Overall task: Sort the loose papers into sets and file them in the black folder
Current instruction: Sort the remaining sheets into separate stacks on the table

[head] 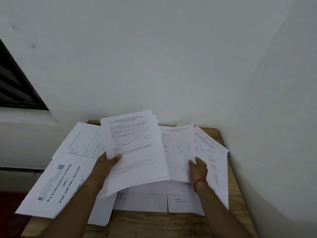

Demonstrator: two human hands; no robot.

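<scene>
1. The table (154, 225) is filling the lower centre, with papers (142, 201) lying spread across it.
2. The left hand (107, 163), centre frame, is pinching a tilted stack (135, 143), thumb on top.
3. The right hand (199, 166), just right of it, is pinching a sheet (178, 146) by its edge.

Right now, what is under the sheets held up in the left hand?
Under the held sheets, more white papers lie flat on the wooden table. What lies beneath those is covered; no black folder shows.

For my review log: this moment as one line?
left hand: holds lifted sheets | right hand: pinches another sheet | loose papers: spread on table | black folder: unseen
</scene>
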